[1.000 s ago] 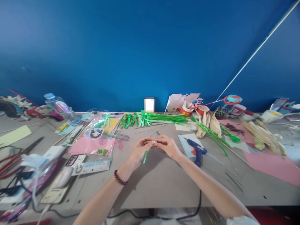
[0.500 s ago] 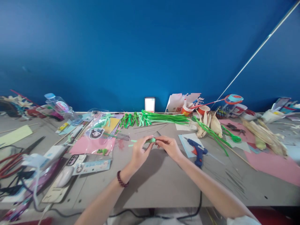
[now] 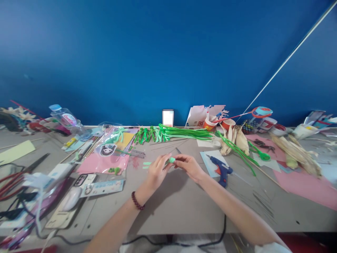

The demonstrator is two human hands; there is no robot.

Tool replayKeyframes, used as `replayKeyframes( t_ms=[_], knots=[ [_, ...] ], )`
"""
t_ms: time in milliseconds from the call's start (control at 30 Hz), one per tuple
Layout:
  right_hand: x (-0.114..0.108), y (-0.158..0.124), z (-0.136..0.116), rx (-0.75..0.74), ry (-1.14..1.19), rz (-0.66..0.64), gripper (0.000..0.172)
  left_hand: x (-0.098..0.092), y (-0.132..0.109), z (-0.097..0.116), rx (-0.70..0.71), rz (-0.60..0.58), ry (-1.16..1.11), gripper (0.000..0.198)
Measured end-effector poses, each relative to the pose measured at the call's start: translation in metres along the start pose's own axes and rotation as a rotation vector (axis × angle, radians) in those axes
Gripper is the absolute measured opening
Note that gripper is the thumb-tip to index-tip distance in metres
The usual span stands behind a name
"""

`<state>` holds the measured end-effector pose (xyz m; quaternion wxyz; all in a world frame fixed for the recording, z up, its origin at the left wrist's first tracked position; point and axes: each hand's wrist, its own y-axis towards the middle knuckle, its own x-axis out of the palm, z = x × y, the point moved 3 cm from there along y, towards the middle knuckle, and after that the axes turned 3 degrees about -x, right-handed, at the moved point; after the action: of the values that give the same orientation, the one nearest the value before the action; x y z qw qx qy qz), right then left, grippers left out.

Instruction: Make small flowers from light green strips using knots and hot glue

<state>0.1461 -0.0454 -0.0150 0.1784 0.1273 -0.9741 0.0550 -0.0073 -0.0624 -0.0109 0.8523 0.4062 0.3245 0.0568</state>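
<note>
My left hand (image 3: 157,169) and my right hand (image 3: 190,166) meet over the middle of the table. Between their fingertips is a small light-green pipe cleaner coil (image 3: 172,160), gripped from both sides. Two pale green ends (image 3: 146,165) stick out to the left, behind my left hand; whether they join the coil is hidden. A dark bead bracelet circles my left wrist. Beyond the hands lies a bundle of green pipe cleaners (image 3: 188,133), beside several twisted green pieces (image 3: 149,134).
A blue glue gun (image 3: 222,169) rests on pale paper at the right, near thin wires (image 3: 263,204). Dried husks (image 3: 297,156) lie farther right. Scissors (image 3: 22,175), a plastic bottle (image 3: 68,121), a clear bag (image 3: 107,149) and a white mouse (image 3: 72,199) occupy the left. Cups (image 3: 209,125) stand behind.
My fingers have shifted slightly around the green coil, and more of it shows. My left hand has turned a little, with its fingers more extended. Things on the table stay put.
</note>
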Motion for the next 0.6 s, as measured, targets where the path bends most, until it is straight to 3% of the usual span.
replayKeyframes(
  t_ms=[100,200,433,600],
  knots=[
    [0.0,0.0,0.002,0.009,0.035,-0.014,0.024,-0.004,0.003,0.001,0.028,0.025,0.149,0.02],
    [-0.002,0.002,0.003,-0.001,0.026,0.006,0.025,-0.003,0.005,0.0,0.026,-0.028,0.227,0.015],
    [-0.009,0.007,-0.003,-0.031,0.007,0.038,0.026,0.002,0.008,0.0,-0.006,-0.114,0.051,0.013],
    [-0.012,0.009,-0.002,-0.035,-0.022,-0.009,0.024,0.002,0.006,0.003,0.009,-0.125,0.111,0.019]
  ],
)
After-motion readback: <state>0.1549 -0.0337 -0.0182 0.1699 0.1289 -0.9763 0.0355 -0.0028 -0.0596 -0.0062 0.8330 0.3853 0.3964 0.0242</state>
